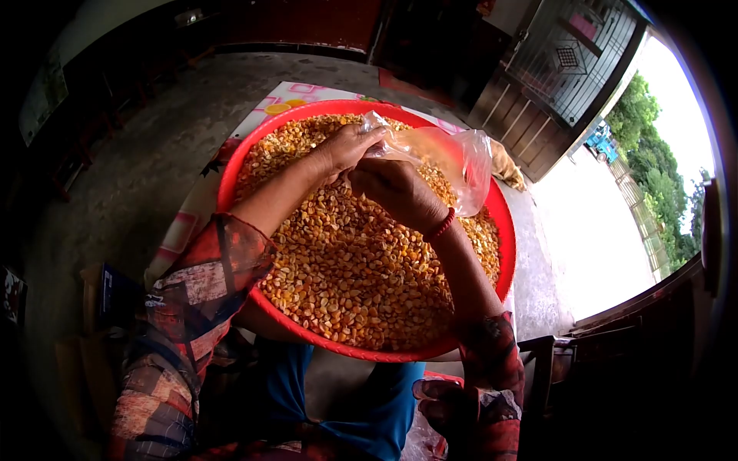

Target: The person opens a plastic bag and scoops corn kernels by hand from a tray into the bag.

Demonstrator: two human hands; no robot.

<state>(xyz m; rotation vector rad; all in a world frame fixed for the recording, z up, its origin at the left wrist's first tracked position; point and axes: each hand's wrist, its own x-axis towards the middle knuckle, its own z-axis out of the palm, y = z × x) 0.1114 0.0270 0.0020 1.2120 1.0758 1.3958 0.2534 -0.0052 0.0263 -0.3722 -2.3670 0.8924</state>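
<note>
- A dim room with a grey concrete floor [115,177] surrounds the surface [257,114], which has a pink-and-white patterned covering; daylight enters through a doorway [600,238] on the right.
- The clear plastic bag [475,165] is above the far right part of the kernels, reaching across the rim there; it looks thin and crumpled.
- The left hand [350,150] has its grip closed on the near-left edge of the bag, pinching the film between its fingers.
- The right hand [403,192] is just beside it, its grip clenched, knuckles up, against the bag's edge; whether it pinches film cannot be told, as its fingertips are hidden.
- A red bracelet [440,225] circles the right wrist.
- Yellow-orange corn kernels [346,276] lie below both hands, filling much of the wide red basin [508,246].
- The basin rests on the surface.
- A tan dog [505,167] lies on the floor beyond the basin, near the open door [557,77].
- Outside, right, are green trees [657,161] and a blue vehicle [602,143].
</note>
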